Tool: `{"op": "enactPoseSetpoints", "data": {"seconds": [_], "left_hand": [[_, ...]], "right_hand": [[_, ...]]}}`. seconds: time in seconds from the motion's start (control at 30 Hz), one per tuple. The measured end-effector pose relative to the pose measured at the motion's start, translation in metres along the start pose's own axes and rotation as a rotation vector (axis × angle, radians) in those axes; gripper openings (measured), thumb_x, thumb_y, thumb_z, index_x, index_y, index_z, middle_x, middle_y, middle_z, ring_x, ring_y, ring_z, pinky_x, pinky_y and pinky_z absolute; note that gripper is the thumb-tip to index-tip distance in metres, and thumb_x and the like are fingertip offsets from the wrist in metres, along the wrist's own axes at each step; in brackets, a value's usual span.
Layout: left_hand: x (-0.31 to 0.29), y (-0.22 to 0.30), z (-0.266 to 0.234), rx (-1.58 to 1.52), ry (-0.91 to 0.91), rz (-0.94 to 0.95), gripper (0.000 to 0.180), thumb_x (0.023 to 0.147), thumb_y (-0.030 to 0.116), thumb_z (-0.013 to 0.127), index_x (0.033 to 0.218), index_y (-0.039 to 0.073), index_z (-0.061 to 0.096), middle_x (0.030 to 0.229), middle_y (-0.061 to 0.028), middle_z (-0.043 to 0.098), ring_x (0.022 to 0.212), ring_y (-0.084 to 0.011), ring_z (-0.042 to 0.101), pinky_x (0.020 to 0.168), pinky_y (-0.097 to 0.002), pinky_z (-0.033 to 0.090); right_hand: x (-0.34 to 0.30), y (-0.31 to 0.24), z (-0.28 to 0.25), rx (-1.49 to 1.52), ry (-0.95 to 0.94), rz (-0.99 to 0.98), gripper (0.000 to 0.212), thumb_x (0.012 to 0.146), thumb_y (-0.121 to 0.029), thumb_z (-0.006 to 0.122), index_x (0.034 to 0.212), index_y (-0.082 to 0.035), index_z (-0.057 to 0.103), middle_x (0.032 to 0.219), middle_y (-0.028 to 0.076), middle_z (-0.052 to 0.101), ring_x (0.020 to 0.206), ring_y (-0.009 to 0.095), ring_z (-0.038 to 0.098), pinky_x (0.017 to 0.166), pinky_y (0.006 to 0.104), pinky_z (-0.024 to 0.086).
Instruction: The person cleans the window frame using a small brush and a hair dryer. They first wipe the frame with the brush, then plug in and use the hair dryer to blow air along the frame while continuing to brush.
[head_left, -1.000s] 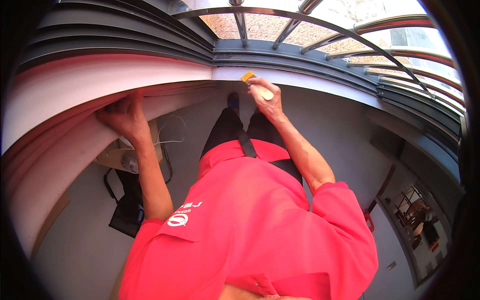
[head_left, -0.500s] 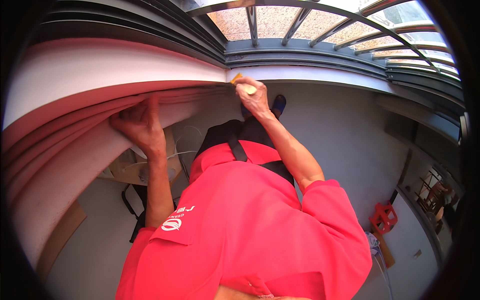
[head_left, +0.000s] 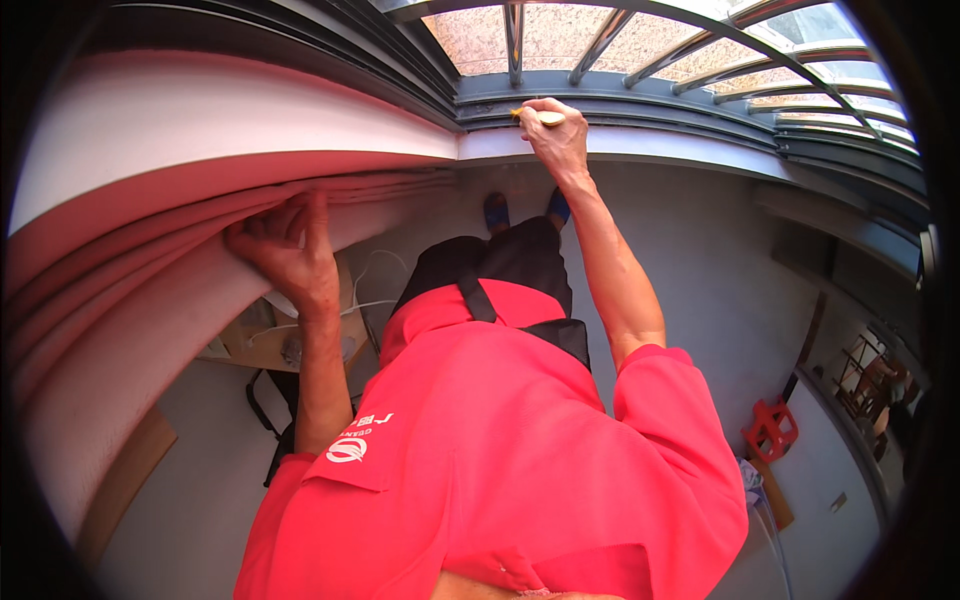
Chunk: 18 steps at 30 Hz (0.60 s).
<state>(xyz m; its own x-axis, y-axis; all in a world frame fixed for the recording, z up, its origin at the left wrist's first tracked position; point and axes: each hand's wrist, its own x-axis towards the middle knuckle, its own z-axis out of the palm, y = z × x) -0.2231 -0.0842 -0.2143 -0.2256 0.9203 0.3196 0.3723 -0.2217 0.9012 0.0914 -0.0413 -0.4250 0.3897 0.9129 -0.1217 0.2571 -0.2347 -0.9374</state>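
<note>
Brush: held in the right hand [head_left: 558,138], up at the window. The pale handle of the brush [head_left: 551,119] is mostly wrapped by the fingers, and the yellow bristles are poked out to the left.
Right hand grip: clamped on the brush, no doubt there. The forearm is stretched well forward.
Bristles: aimed at the dark window track [head_left: 620,115], a bit right of the corner. Whether the track is actually touched can't be told from this angle.
Sill: the white sill [head_left: 660,147] is seen just below the track, partly covered by the right hand.
Left hand: the left hand [head_left: 290,255] is set against the curtain [head_left: 130,270], fingers curled, thumb pointed up. Whether any cloth is pinched can't be told.
Curtain: bunched in long folds under the left stretch of the window, tinted pinkish red.
Bars: shiny metal bars [head_left: 603,47] are lined up behind the track, with a speckled surface [head_left: 560,35] seen between them.
Clothes: a red shirt [head_left: 540,420] and dark trousers [head_left: 532,255] are worn, with dark blue shoes [head_left: 497,213] planted on the grey floor [head_left: 700,270].
Off left: a wooden bench [head_left: 262,352] is half hidden by the left forearm.
Off right: a red stool [head_left: 770,432] is parked by the wall.
</note>
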Motion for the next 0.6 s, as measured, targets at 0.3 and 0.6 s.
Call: {"op": "enactPoseSetpoints", "data": {"seconds": [0.3, 0.6], "left_hand": [[-0.001, -0.001, -0.003, 0.03, 0.021, 0.007, 0.094, 0.087, -0.005, 0.086, 0.157, -0.001, 0.023, 0.145, -0.0187, 0.049, 0.122, -0.0271, 0.061, 0.103, -0.0416, 0.06], [0.003, -0.003, -0.001, 0.05, 0.027, 0.037, 0.09, 0.088, -0.004, 0.086, 0.154, 0.001, 0.024, 0.144, -0.0192, 0.052, 0.117, -0.0261, 0.067, 0.095, -0.0376, 0.061]], "right_hand": [[-0.006, -0.007, 0.021, 0.495, -0.097, 0.073, 0.023, 0.104, -0.015, 0.074, 0.121, 0.0, 0.078, 0.094, 0.009, 0.081, 0.079, 0.011, 0.076, 0.07, 0.0234, 0.061], [-0.002, -0.019, 0.057, 0.695, -0.023, 0.083, 0.021, 0.104, -0.011, 0.074, 0.122, 0.0, 0.077, 0.093, 0.009, 0.08, 0.081, 0.013, 0.077, 0.073, 0.0265, 0.063]]}}
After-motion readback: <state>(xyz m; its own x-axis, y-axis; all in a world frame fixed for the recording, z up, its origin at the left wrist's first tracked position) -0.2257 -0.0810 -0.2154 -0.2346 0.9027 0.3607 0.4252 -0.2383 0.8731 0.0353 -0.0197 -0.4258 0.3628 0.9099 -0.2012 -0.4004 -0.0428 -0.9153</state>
